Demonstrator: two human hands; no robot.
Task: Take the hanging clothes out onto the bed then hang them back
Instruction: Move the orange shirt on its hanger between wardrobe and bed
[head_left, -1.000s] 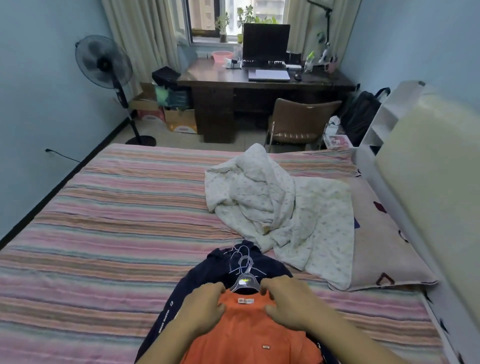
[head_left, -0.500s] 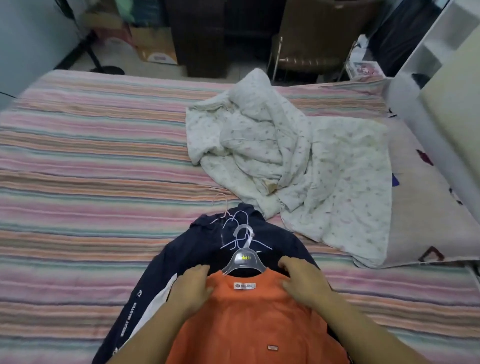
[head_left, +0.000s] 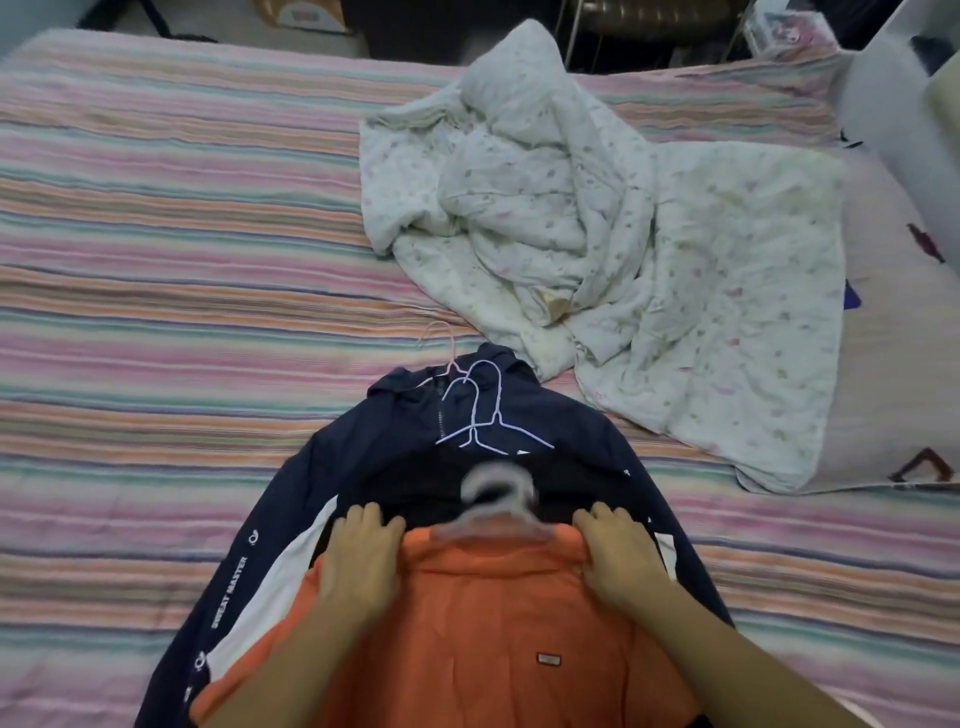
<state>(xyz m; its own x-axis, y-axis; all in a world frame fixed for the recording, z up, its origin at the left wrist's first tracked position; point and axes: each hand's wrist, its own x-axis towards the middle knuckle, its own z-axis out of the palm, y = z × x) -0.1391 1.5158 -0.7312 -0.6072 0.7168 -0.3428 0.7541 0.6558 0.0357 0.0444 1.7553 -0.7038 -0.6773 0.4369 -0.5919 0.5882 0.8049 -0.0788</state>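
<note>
both hands have slid apart along the orange shirt (head_left: 467, 623); left hand (head_left: 358, 561) and right hand (head_left: 618, 556) grip its shoulders, fingers curled; three wire hangers (head_left: 483, 415) lie above.

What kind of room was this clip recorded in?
Most likely a bedroom in a home. A bed with a striped sheet fills the view, a rumpled white floral quilt lies on it, and clothes on hangers, an orange shirt atop a navy jacket, are piled near the person.
</note>
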